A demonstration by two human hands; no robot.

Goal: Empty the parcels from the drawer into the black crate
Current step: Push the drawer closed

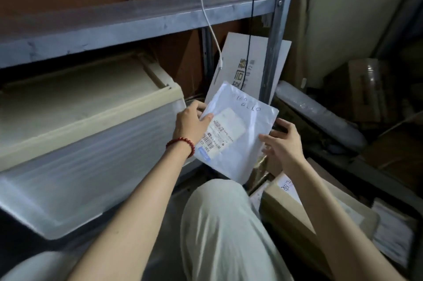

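- Parcel [240, 134] is out and up just right of the drawer [91, 143], left hand [190, 125] pinching the drawer-side edge
- Right hand [283, 145] at the far edge, fingers spread loose, not gripping
- Carry step: next comes a drop into the crate, which isn't clearly in view

Entry, as I see it: one grey metal shelf [137, 17], scuffed. Under its board, a cream cabinet [96, 95] with translucent drawer [91, 161] pulled out. Floor to the right: bubble-wrapped roll [320, 115], brown cardboard box [295, 209], stack of white packets [393, 241].
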